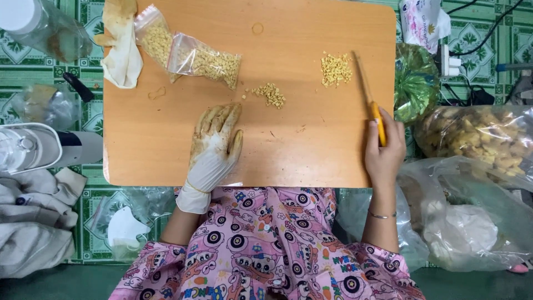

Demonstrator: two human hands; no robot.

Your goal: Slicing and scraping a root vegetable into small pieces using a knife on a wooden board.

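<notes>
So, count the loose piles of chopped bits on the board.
2: a small pile near the board's middle, and a second pile beside the knife. More sits bagged.

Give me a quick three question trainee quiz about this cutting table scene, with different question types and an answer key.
1. True or false: the gloved left hand lies flat on the orange wooden board.
2. What does the bare right hand hold? A) the yellow-handled knife B) a spoon C) a bag
3. Fill in: the clear plastic bags of chopped yellow pieces lie at the board's ____ left.

Key: 1 true; 2 A; 3 far (upper). Two loose piles of chopped pieces also sit on the board.
</notes>
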